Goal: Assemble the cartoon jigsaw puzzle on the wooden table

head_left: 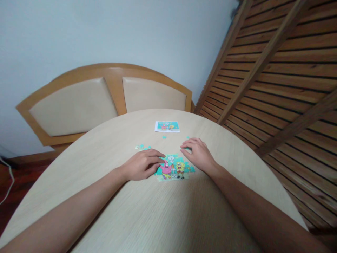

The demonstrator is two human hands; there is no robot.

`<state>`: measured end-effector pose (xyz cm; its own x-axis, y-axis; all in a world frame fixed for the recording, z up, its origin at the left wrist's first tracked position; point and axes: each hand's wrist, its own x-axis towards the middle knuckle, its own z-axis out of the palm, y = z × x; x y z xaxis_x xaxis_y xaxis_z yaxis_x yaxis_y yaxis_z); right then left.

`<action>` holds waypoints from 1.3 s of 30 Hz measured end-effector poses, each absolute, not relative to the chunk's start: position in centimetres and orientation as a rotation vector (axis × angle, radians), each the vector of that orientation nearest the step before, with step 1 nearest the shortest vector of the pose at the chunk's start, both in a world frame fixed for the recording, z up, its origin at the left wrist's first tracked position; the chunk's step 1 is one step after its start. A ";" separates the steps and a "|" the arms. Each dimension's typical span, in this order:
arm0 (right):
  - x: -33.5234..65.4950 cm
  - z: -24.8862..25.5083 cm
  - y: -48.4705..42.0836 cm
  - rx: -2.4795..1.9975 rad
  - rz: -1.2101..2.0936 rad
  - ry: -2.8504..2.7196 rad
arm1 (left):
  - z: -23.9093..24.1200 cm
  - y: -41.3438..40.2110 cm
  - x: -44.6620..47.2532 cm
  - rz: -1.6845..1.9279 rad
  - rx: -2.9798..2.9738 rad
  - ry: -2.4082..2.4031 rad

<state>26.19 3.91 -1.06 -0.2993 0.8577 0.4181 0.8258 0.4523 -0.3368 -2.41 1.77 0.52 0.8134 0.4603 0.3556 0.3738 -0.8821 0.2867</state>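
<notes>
A partly assembled jigsaw puzzle [172, 168] with cartoon characters on a teal background lies on the round table [147, 211]. My left hand [143, 164] rests at its left side, fingers stretched out, fingertips touching the puzzle by the pink character. Over the upper right edge hovers my right hand [197, 153], its fingers curved and a gap showing between thumb and fingertips. A bit of teal shows in that gap; whether it is held or lies beneath, I cannot make out. One loose puzzle piece [187, 137] sits just beyond the right fingers.
Behind the puzzle lies a reference picture card [168, 127], with a loose teal piece [164, 137] in front of it. Several more pieces [142, 146] lie beyond my left hand. A padded wooden bench back [110, 91] stands across the table; a slatted wooden panel [263, 77] rises on the right.
</notes>
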 end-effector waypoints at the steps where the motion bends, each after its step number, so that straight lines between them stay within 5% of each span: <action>1: 26.3 -1.0 4.0 -1.411 0.075 -2.152 | 0.4 1.8 -2.5 0.629 2.789 0.669; 18: 26.3 -1.4 4.1 -1.423 0.195 -2.075 | 0.4 1.8 -2.4 0.622 2.769 0.830; 39: 25.8 -1.1 4.3 -1.211 0.773 -1.748 | -0.4 2.4 -2.6 0.667 2.717 0.987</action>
<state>25.81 4.25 -1.12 -0.1684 0.9403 0.2957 0.4141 0.3397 -0.8445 -2.59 2.40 -0.38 0.6803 0.6436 0.3508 0.5654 -0.7653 0.3075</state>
